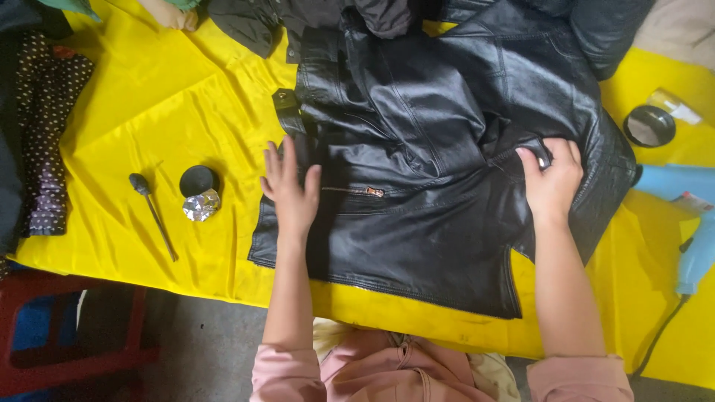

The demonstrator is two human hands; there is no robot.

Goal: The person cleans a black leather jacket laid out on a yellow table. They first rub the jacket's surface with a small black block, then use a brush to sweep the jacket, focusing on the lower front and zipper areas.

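Observation:
A black leather jacket (432,171) lies spread on a table covered with a yellow cloth (171,104). My left hand (289,190) rests flat on the jacket's left edge, fingers apart, beside a small copper zipper pull (374,192). My right hand (551,179) presses on the jacket's right side, its fingers curled over a fold of leather near a pocket flap. Both sleeves of mine are pink.
Left of the jacket lie a black-headed tool with a thin handle (153,212), a round black lid (198,180) and a crumpled foil piece (201,205). A round black tin (649,125) and a light blue corded tool (689,216) sit at the right. Dark clothes pile at the far edge and left.

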